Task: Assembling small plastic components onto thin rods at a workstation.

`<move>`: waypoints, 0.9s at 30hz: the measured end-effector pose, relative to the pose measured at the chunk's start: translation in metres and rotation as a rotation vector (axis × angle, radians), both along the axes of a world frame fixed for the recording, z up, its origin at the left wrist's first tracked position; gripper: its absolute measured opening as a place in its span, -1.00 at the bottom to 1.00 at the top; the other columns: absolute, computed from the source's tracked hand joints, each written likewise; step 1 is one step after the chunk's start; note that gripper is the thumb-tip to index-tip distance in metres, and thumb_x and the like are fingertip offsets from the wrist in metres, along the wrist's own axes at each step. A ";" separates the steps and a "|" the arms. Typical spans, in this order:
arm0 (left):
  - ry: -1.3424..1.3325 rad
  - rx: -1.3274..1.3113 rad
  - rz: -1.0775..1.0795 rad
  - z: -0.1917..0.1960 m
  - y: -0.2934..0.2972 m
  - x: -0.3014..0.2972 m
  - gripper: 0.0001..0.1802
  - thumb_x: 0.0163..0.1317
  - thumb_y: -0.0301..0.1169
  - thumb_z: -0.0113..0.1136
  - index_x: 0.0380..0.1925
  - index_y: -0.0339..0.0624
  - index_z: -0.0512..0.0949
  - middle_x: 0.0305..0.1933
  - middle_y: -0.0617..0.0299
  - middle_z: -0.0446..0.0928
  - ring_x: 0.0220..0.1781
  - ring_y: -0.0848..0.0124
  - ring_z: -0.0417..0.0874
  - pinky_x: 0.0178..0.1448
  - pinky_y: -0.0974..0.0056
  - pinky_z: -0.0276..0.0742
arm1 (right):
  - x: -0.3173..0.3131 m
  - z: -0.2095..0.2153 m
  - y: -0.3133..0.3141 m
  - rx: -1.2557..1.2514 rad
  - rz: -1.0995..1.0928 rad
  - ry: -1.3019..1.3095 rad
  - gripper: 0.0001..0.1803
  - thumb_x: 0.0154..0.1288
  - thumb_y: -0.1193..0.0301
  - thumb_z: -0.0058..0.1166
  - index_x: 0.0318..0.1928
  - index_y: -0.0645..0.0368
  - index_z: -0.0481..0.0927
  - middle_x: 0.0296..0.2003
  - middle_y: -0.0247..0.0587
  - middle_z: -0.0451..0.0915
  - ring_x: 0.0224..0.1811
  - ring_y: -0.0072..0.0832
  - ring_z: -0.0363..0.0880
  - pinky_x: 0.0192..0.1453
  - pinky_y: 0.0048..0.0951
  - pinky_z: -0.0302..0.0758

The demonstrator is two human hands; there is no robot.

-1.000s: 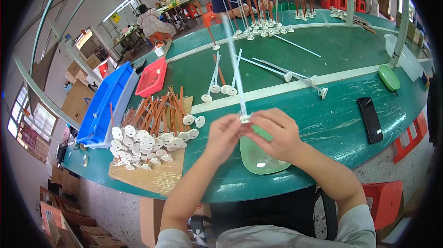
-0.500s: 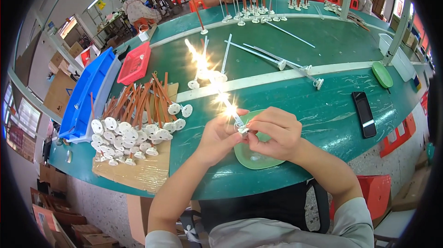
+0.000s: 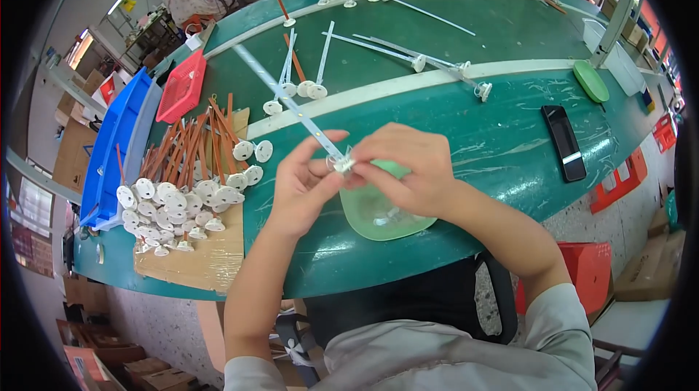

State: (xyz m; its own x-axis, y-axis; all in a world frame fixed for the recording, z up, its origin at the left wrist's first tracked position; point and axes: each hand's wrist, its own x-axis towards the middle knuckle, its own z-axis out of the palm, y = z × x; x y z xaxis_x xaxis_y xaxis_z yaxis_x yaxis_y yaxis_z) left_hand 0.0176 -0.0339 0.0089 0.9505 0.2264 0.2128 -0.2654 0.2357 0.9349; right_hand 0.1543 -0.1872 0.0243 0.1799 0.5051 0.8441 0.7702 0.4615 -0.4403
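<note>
A long, narrow LED strip (image 3: 293, 108) slants up and to the left from my hands, its lights off. At its lower end is a small white fitting with thin wires; its details are too small to make out. My left hand (image 3: 300, 186) pinches the strip near that end, thumb and fingers around it. Against the white fitting, the fingertips of my right hand (image 3: 409, 169) are pressed together, partly hiding it. Below both hands sits a light green tray (image 3: 357, 212) with small pale bits in it.
Brown strips with white round bases (image 3: 178, 202) lie piled on cardboard (image 3: 218, 263) at left, near a blue bin (image 3: 109, 151) and red basket (image 3: 183, 85). Loose LED strips (image 3: 378, 49) lie ahead. At right are a phone (image 3: 564, 143) and green dish (image 3: 590, 81). A person sits across the table.
The LED strip was brightly lit before and is dark now. Both hands stay on its lower end. The whole view has shifted, so things appear farther left and higher.
</note>
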 end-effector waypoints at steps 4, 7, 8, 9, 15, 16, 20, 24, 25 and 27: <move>0.044 0.018 0.263 0.007 -0.007 0.003 -0.48 0.29 -0.50 0.26 0.22 -0.31 0.34 -0.02 -0.09 0.67 -0.04 0.31 0.72 0.02 0.27 0.59 | 0.008 -0.006 0.000 -0.174 -0.096 0.243 -0.81 0.09 0.63 0.24 -0.23 0.23 0.70 -0.33 -0.06 0.69 -0.37 -0.19 0.70 -0.32 -0.35 0.62; 0.084 0.060 0.354 0.002 0.000 0.002 -0.53 0.30 -0.49 0.26 0.18 -0.29 0.36 -0.02 -0.11 0.67 -0.03 0.32 0.71 -0.03 0.30 0.57 | 0.013 -0.003 -0.006 -0.505 -0.021 0.095 -0.82 0.08 0.58 0.23 -0.24 0.22 0.70 -0.34 -0.04 0.69 -0.37 -0.16 0.69 -0.28 -0.31 0.62; 0.086 0.058 0.356 0.003 0.000 0.000 -0.53 0.30 -0.49 0.26 0.18 -0.29 0.36 -0.02 -0.11 0.67 -0.03 0.32 0.71 -0.03 0.30 0.57 | 0.013 -0.002 -0.007 -0.713 0.032 -0.034 -0.82 0.07 0.56 0.23 -0.25 0.21 0.70 -0.36 -0.04 0.68 -0.37 -0.15 0.68 -0.25 -0.28 0.62; 0.089 0.056 0.336 0.004 -0.003 0.000 -0.53 0.30 -0.50 0.27 0.17 -0.29 0.36 -0.01 -0.11 0.66 -0.04 0.32 0.71 -0.01 0.29 0.59 | 0.013 -0.006 -0.009 -0.716 0.031 -0.032 -0.82 0.07 0.56 0.23 -0.25 0.21 0.70 -0.36 -0.04 0.68 -0.37 -0.15 0.68 -0.25 -0.28 0.62; 0.091 0.054 0.266 0.007 -0.014 0.003 -0.53 0.28 -0.56 0.27 0.16 -0.30 0.36 0.01 -0.10 0.65 -0.04 0.35 0.69 0.06 0.27 0.63 | 0.007 -0.013 -0.009 -0.975 0.033 -0.130 -0.86 0.06 0.53 0.20 -0.30 0.21 0.68 -0.42 -0.07 0.65 -0.27 -0.14 0.66 -0.12 -0.18 0.57; 0.093 0.063 0.256 0.007 -0.014 0.003 -0.53 0.27 -0.57 0.27 0.15 -0.30 0.37 0.01 -0.10 0.64 -0.03 0.36 0.68 0.07 0.26 0.64 | 0.007 -0.014 -0.008 -0.976 0.030 -0.130 -0.85 0.07 0.53 0.19 -0.29 0.21 0.68 -0.42 -0.07 0.65 -0.27 -0.14 0.66 -0.13 -0.18 0.56; 0.111 0.076 0.262 0.005 -0.013 0.001 -0.53 0.26 -0.58 0.27 0.15 -0.30 0.37 0.00 -0.09 0.65 -0.01 0.37 0.68 0.06 0.25 0.64 | 0.008 -0.019 -0.005 -0.931 0.062 -0.130 -0.83 0.07 0.54 0.17 -0.27 0.22 0.67 -0.41 -0.05 0.64 -0.28 -0.13 0.65 -0.13 -0.18 0.56; 0.114 0.090 0.269 0.004 -0.014 0.005 -0.53 0.25 -0.59 0.29 0.14 -0.30 0.37 -0.01 -0.09 0.65 -0.03 0.37 0.68 0.05 0.25 0.64 | 0.009 -0.019 -0.007 -0.936 0.068 -0.114 -0.83 0.07 0.56 0.14 -0.27 0.23 0.67 -0.40 -0.02 0.63 -0.28 -0.12 0.65 -0.13 -0.18 0.55; 0.114 0.090 0.269 0.003 -0.014 0.005 -0.53 0.25 -0.59 0.29 0.14 -0.30 0.37 -0.01 -0.08 0.65 -0.03 0.37 0.68 0.05 0.25 0.64 | 0.009 -0.019 -0.007 -0.938 0.082 -0.118 -0.83 0.07 0.57 0.14 -0.27 0.23 0.67 -0.39 -0.02 0.63 -0.27 -0.11 0.65 -0.13 -0.18 0.55; 0.115 0.095 0.271 0.002 -0.012 0.004 -0.53 0.25 -0.59 0.29 0.13 -0.30 0.38 -0.01 -0.09 0.65 -0.03 0.37 0.68 0.05 0.25 0.64 | 0.009 -0.019 -0.008 -0.939 0.095 -0.120 -0.82 0.08 0.57 0.13 -0.26 0.23 0.67 -0.39 -0.01 0.63 -0.27 -0.10 0.65 -0.13 -0.17 0.55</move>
State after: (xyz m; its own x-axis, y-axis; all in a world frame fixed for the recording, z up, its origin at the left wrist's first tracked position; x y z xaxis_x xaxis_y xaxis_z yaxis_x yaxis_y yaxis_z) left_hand 0.0219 -0.0460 0.0105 0.8771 0.4596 0.1395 -0.1979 0.0812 0.9769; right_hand 0.1629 -0.1948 0.0053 0.0417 0.9945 0.0962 0.8118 0.0224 -0.5835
